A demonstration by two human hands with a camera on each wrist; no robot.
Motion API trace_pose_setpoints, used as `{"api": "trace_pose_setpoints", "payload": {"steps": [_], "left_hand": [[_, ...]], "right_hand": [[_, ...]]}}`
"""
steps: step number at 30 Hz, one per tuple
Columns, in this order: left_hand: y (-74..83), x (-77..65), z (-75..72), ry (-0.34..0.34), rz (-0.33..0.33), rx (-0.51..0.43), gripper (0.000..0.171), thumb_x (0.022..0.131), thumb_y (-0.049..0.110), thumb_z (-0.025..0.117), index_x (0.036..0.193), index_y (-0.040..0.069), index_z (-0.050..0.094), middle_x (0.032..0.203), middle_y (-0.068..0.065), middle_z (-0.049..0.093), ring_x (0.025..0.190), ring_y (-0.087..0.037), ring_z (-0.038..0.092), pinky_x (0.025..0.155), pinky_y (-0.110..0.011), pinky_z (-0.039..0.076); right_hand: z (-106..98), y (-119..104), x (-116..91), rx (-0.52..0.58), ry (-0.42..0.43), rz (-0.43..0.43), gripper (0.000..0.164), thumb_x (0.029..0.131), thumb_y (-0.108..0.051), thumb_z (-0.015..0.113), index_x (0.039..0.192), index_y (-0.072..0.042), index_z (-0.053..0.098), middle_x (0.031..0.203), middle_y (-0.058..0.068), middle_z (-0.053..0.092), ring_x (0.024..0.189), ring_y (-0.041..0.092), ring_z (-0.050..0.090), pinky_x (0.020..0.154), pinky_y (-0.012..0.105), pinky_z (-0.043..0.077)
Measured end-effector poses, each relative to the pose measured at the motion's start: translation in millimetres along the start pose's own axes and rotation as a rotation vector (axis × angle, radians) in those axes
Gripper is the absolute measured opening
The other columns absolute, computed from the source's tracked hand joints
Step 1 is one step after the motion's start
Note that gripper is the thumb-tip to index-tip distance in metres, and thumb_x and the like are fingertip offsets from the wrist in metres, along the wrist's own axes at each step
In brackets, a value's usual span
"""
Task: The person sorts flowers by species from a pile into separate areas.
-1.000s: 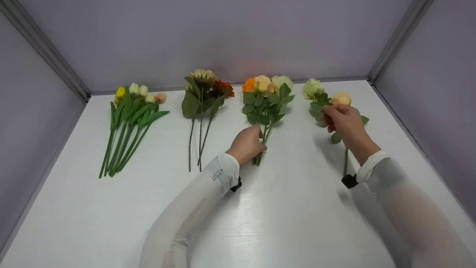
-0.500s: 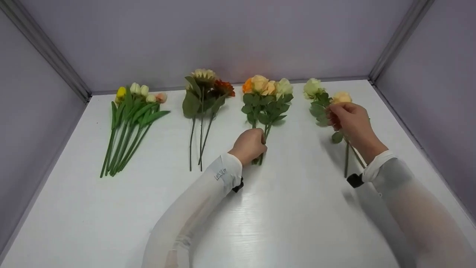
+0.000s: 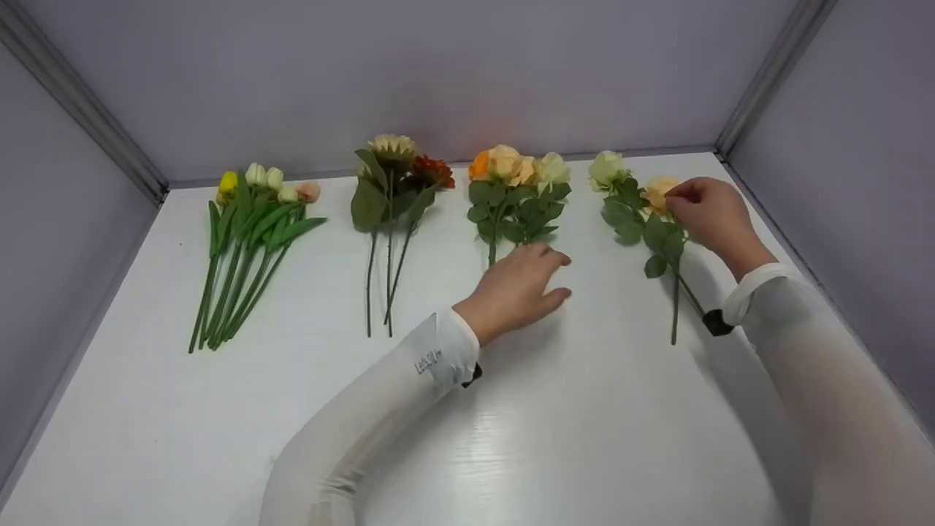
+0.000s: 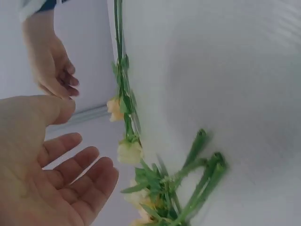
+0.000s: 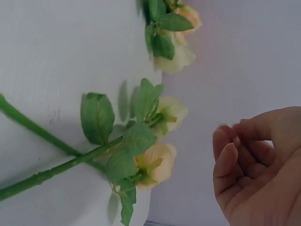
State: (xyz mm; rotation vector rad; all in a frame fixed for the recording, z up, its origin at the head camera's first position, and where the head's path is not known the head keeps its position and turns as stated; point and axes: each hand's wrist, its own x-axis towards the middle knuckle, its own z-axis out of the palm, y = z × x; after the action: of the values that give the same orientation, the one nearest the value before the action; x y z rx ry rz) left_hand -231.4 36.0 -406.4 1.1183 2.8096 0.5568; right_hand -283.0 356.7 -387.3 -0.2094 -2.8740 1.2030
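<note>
In the head view my left hand (image 3: 515,292) hovers over the stems of a rose bunch with orange, peach and pale green heads (image 3: 504,164). Its fingers are spread and hold nothing; in the left wrist view the cut stem ends (image 4: 216,162) lie apart from them. My right hand (image 3: 716,219) is beside a peach rose (image 3: 659,191) at the right, which crosses a pale green rose (image 3: 608,170). The right wrist view shows loosely bent fingers (image 5: 225,160) with nothing between them, away from both roses.
Green-stemmed tulips (image 3: 248,241) lie at the left of the white table (image 3: 467,453). Between them and the roses are several long-stemmed blooms, cream and dark red (image 3: 434,172). Grey-violet walls (image 3: 453,73) enclose the table's back and sides.
My left hand has let go of the rose stems, with its fingers now spread, and has moved slightly right. The right hand has moved right, off the peach rose, baring its leaves.
</note>
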Motion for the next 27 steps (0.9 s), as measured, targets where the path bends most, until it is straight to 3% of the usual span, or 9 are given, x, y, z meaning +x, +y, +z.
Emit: {"api": "trace_pose_setpoints", "payload": {"steps": [4,9,14,17,20,27], "left_hand": [[17.7,-3.1,14.7,-0.055,0.215,0.123,0.051,0.102,0.039,0.064,0.147,0.016,0.055,0.147,-0.006,0.053,0.136,-0.024,0.049,0.113,-0.037,0.039],[29.5,-6.7,26.7,-0.111,0.311,0.151,0.05,0.102,0.038,0.064,0.148,0.019,0.056,0.152,-0.005,0.05,0.141,-0.022,0.044,0.116,-0.036,0.034],[30.7,-7.5,31.0,-0.127,0.323,0.159,0.048,0.102,0.037,0.064,0.146,0.019,0.057,0.152,-0.004,0.051,0.14,-0.021,0.046,0.115,-0.034,0.035],[29.1,-8.1,31.9,-0.142,0.31,0.153,0.047,0.102,0.037,0.063,0.145,0.02,0.058,0.152,-0.003,0.05,0.14,-0.022,0.046,0.114,-0.034,0.036],[27.0,-8.6,32.7,-0.153,0.296,0.14,0.046,0.102,0.037,0.063,0.144,0.02,0.059,0.152,-0.002,0.05,0.139,-0.022,0.046,0.113,-0.035,0.037],[22.8,-9.7,31.8,-0.172,0.275,0.106,0.043,0.103,0.037,0.062,0.143,0.021,0.06,0.153,-0.002,0.049,0.139,-0.022,0.046,0.114,-0.034,0.036]], "right_hand": [[17.8,10.6,16.2,-0.226,-0.08,-0.051,0.037,0.103,-0.021,0.052,0.127,0.003,0.066,0.126,0.024,0.063,0.105,0.038,0.059,0.087,0.053,0.049],[36.7,19.9,32.3,-0.33,-0.154,-0.061,0.043,0.092,-0.006,0.051,0.132,0.008,0.058,0.124,0.029,0.06,0.105,0.043,0.057,0.086,0.058,0.048],[42.9,26.3,42.2,-0.394,-0.159,-0.069,0.044,0.088,-0.002,0.051,0.129,0.012,0.057,0.12,0.032,0.062,0.104,0.047,0.06,0.086,0.059,0.048],[43.5,29.5,45.8,-0.413,-0.144,-0.069,0.028,0.088,-0.003,0.054,0.109,0.01,0.065,0.101,0.026,0.067,0.086,0.041,0.06,0.075,0.053,0.049],[42.8,31.0,47.9,-0.403,-0.144,-0.045,0.013,0.088,-0.007,0.056,0.084,0.002,0.064,0.074,0.012,0.059,0.067,0.03,0.052,0.06,0.044,0.044],[39.1,24.0,47.0,-0.321,-0.186,-0.001,0.023,0.093,-0.019,0.059,0.077,-0.004,0.064,0.064,0.003,0.053,0.059,0.022,0.049,0.054,0.037,0.04]]}}
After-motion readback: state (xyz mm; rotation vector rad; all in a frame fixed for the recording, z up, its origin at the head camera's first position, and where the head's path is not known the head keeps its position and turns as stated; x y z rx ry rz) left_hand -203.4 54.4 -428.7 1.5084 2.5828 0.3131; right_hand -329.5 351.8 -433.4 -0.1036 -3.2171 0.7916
